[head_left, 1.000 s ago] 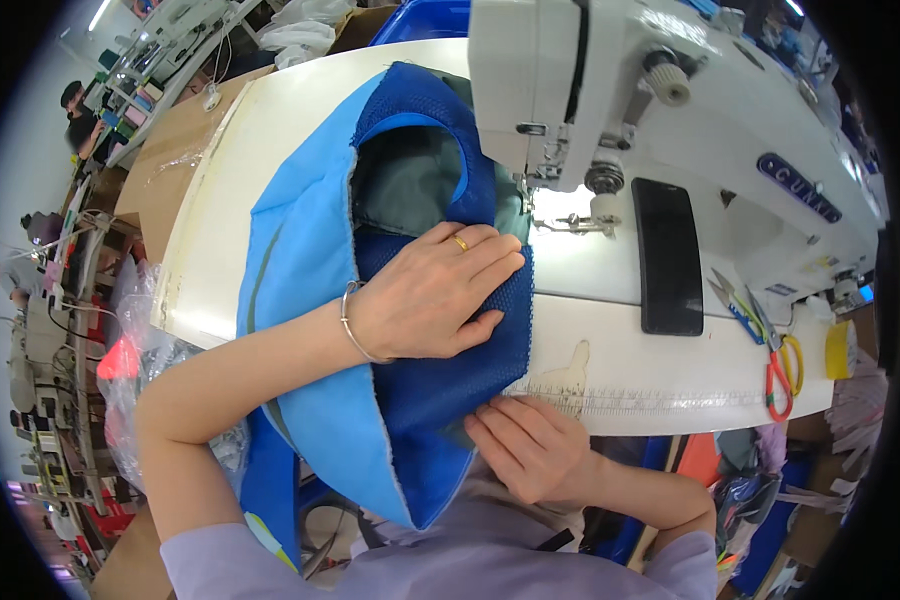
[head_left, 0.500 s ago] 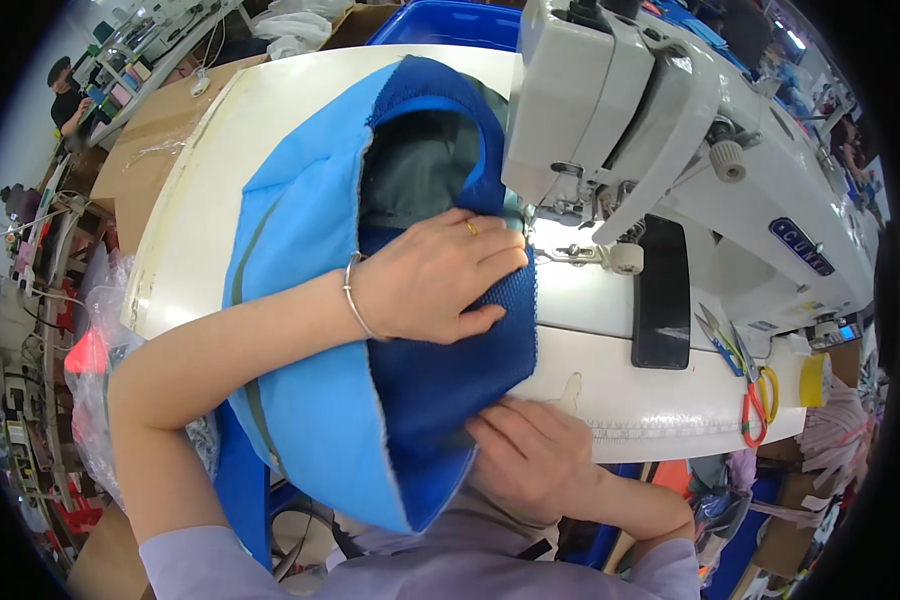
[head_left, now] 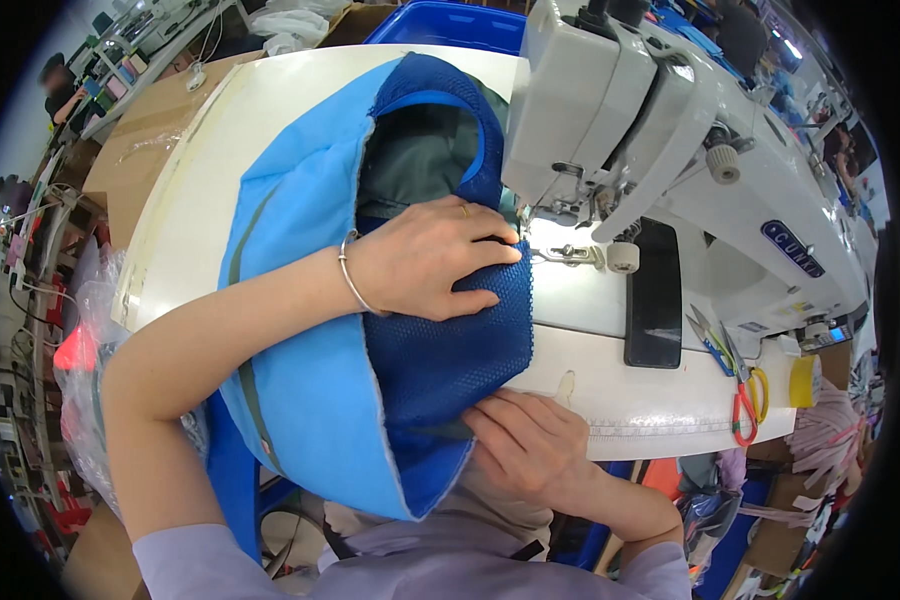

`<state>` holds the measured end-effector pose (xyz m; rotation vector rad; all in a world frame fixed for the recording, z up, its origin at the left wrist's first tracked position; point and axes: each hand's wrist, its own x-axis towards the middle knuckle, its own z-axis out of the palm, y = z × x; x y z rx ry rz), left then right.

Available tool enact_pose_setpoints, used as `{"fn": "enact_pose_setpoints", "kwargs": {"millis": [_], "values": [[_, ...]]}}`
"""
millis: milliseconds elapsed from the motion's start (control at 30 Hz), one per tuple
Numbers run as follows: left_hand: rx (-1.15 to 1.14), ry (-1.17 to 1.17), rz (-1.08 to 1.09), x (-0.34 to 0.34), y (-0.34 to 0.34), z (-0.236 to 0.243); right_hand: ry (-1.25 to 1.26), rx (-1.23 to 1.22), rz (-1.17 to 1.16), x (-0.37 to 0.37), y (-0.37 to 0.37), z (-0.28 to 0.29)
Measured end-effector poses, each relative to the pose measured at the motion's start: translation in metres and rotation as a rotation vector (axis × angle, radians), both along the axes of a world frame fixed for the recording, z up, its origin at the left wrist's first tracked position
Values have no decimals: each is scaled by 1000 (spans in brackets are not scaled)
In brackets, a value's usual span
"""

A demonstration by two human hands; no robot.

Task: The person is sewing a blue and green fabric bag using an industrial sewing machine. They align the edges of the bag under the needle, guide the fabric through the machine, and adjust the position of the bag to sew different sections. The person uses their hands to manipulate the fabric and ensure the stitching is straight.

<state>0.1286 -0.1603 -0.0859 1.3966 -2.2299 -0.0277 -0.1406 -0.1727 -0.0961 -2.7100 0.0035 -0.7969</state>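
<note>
A light blue fabric piece (head_left: 300, 225) with a dark blue mesh panel (head_left: 450, 350) and grey lining lies on the sewing machine table, its right edge beside the presser foot (head_left: 568, 254). My left hand (head_left: 430, 258) rests palm down on the mesh, fingers apart, fingertips next to the needle area. At the near right corner of the mesh my right hand (head_left: 530, 445) pinches the fabric edge between thumb and fingers. A dark greyish strip shows by those fingertips. The underside of the fabric is hidden.
The white sewing machine (head_left: 670, 130) stands at the right. Beside its bed lie a black phone-like slab (head_left: 654, 295), scissors with red handles (head_left: 744, 410), another yellow-handled pair (head_left: 759, 392) and a yellow roll (head_left: 805, 381). A blue crate (head_left: 450, 24) stands behind the table (head_left: 195, 215).
Both hands and the near part of the fabric have shifted slightly away from me. More of the dark strip shows at my right fingertips. The view has also moved a little.
</note>
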Motion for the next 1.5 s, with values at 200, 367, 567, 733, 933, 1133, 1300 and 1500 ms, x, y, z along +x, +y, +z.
{"fn": "enact_pose_setpoints", "kwargs": {"millis": [200, 367, 567, 733, 933, 1133, 1300, 1500], "values": [[40, -57, -100, 18, -7, 7, 53, -41, 30, -2, 1, 3], [305, -27, -128, -14, 53, 50, 39, -97, 24, -9, 9, -2], [353, -351, 374, -71, 142, 62, -132, -38, -5, -13, 24, -25], [254, -613, 531, -90, 125, 64, -181, -59, -42, -9, 31, -30], [-279, -486, 267, -88, 82, 65, -201, -81, -46, -12, 29, -28], [-45, -335, 161, -76, 105, 60, -205, -60, 9, -19, 25, -28], [-114, -577, 136, -76, 114, 41, -193, -85, 9, -19, 26, -31], [-96, -608, 102, -81, 111, 53, -191, -79, 2, -20, 27, -31]]}}
